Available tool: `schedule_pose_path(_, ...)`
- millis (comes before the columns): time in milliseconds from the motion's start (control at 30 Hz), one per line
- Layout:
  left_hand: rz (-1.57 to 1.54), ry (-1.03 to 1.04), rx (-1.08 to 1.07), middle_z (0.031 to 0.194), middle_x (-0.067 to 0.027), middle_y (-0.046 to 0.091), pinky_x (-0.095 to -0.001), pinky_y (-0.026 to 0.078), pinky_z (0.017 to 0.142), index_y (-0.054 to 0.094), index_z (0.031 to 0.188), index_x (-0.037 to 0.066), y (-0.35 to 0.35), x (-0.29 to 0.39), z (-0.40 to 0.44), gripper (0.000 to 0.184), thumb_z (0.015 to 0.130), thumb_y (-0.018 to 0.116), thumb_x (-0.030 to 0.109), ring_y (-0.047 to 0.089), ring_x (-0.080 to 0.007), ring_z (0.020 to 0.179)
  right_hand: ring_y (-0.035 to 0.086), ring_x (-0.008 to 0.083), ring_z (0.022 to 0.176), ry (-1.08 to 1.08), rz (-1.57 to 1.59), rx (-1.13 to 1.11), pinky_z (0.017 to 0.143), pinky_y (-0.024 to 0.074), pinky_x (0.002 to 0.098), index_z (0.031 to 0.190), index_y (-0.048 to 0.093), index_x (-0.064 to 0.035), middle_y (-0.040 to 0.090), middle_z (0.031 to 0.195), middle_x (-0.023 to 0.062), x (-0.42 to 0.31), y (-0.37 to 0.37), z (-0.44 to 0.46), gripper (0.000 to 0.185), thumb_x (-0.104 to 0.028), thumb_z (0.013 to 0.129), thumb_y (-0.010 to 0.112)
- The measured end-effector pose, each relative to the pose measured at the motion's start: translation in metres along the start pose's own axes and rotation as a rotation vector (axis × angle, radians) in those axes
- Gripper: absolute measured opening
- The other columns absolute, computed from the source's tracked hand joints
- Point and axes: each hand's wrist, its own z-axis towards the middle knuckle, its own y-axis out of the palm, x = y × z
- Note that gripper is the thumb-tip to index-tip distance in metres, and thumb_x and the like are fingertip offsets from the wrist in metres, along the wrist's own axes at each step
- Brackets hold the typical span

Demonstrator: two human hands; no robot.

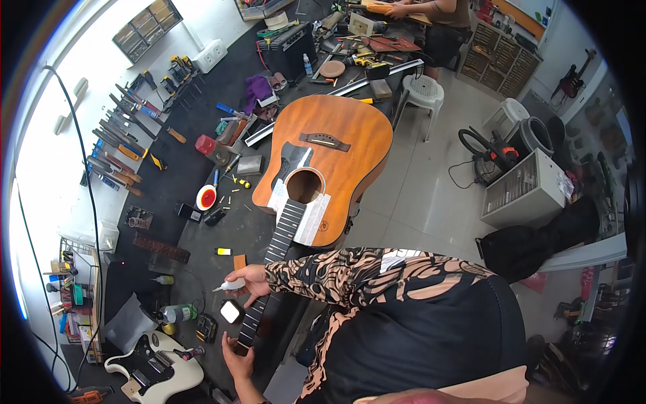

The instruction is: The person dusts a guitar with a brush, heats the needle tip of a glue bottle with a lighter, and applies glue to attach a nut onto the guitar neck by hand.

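An acoustic guitar (360,145) lies face up, its neck (272,259) pointing down toward me. Pale masking tape (313,219) covers the top beside the soundhole and fretboard end. My right hand (250,281) is closed around a small white squeeze bottle (233,285) with a thin nozzle, held at the fretboard's edge; a finger reaches toward the frets. Lower down, my left hand (239,363) curls around the far end of the neck, some fingers hidden. Between the hands, beside the neck, sits a small white-topped square item (231,311).
A white electric guitar body (165,370) lies at lower left. A bowl with red contents (206,197), a spray bottle (178,313) and several tools share the dark bench (222,246). White stools (422,94) stand right. Another person's hands (400,9) work at the back.
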Motion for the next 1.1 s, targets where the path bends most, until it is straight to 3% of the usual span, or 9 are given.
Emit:
schedule_pose_path(300,0.093,0.058,0.006,0.108,-0.0123,0.058,-0.0380,0.045,0.097,0.038,0.142,0.009,-0.007,0.004,0.000,0.093,0.060,0.079,0.000,0.058,-0.0274,0.104,0.057,0.0125,0.092,-0.017,0.002,0.060,0.108,0.0192,0.0675,0.111,0.064,-0.0145,0.065,0.103,-0.0027,-0.001,0.010,-0.007,0.029,-0.034,0.091,0.059)
schedule_pose_path(433,-0.049,0.031,0.034,0.113,-0.0134,0.057,-0.0361,0.048,0.092,0.038,0.142,0.006,0.001,0.015,0.006,0.085,0.064,0.073,0.000,0.060,-0.0259,0.101,0.056,0.0223,0.104,-0.042,0.010,0.029,0.102,0.0277,0.0698,0.114,0.061,-0.0208,0.063,0.112,0.0022,0.001,-0.003,0.002,0.029,-0.035,0.089,0.063)
schedule_pose_path(467,-0.013,0.157,0.070,0.120,-0.0161,0.058,-0.0358,0.048,0.093,0.039,0.141,0.004,0.013,-0.023,0.012,0.081,0.067,0.070,-0.002,0.061,-0.0266,0.106,0.055,0.0246,0.106,-0.048,0.020,0.035,0.101,0.0284,0.0699,0.116,0.060,-0.0186,0.063,0.113,0.0043,-0.001,0.000,-0.002,0.031,-0.036,0.090,0.061)
schedule_pose_path(533,-0.219,0.133,0.058,0.122,-0.0193,0.059,-0.0379,0.048,0.095,0.040,0.139,0.003,0.017,-0.001,0.019,0.079,0.067,0.071,0.000,0.059,-0.0311,0.112,0.056,0.0259,0.107,-0.068,0.106,-0.113,0.097,0.0319,0.0702,0.118,0.059,-0.0117,0.062,0.114,0.0073,-0.007,-0.002,-0.011,0.033,-0.034,0.093,0.056)
schedule_pose_path(633,-0.020,0.043,0.054,0.119,-0.0178,0.059,-0.0390,0.049,0.092,0.044,0.138,0.010,0.008,0.000,0.016,0.081,0.064,0.075,0.003,0.059,-0.0345,0.107,0.056,0.0257,0.104,-0.019,0.123,-0.127,0.097,0.0322,0.0707,0.117,0.058,-0.0129,0.062,0.113,0.0083,-0.011,-0.010,-0.005,0.033,-0.035,0.093,0.057)
schedule_pose_path(667,0.000,0.047,0.074,0.114,-0.0158,0.061,-0.0410,0.049,0.090,0.044,0.138,0.013,0.000,0.012,0.013,0.082,0.064,0.077,0.006,0.059,-0.0347,0.105,0.057,0.0239,0.101,-0.054,0.084,0.076,0.100,0.0310,0.0704,0.118,0.057,-0.0114,0.061,0.113,0.0097,-0.013,0.009,-0.013,0.034,-0.033,0.093,0.057)
schedule_pose_path(700,-0.053,-0.024,0.012,0.110,-0.0129,0.062,-0.0416,0.048,0.091,0.044,0.138,0.014,-0.007,0.015,0.011,0.082,0.064,0.078,0.006,0.059,-0.0324,0.105,0.058,0.0218,0.100,-0.059,0.076,0.074,0.102,0.0303,0.0695,0.119,0.057,-0.0097,0.061,0.113,0.0090,-0.013,0.010,-0.012,0.033,-0.031,0.093,0.056)
schedule_pose_path(767,-0.022,0.066,0.061,0.109,-0.0101,0.062,-0.0411,0.047,0.093,0.044,0.138,0.015,-0.007,0.001,0.008,0.083,0.063,0.080,0.008,0.058,-0.0301,0.105,0.059,0.0213,0.100,-0.030,0.070,-0.025,0.104,0.0296,0.0687,0.120,0.056,-0.0084,0.062,0.112,0.0083,-0.016,0.003,-0.008,0.033,-0.028,0.093,0.056)
schedule_pose_path(1100,0.000,0.159,0.122,0.108,-0.0063,0.063,-0.0395,0.046,0.095,0.043,0.139,0.016,-0.007,-0.016,0.001,0.083,0.064,0.080,0.009,0.059,-0.0269,0.104,0.056,0.0231,0.103,-0.057,0.038,0.061,0.106,0.0266,0.0689,0.120,0.057,-0.0102,0.062,0.110,0.0058,-0.016,0.008,-0.011,0.031,-0.028,0.095,0.051)
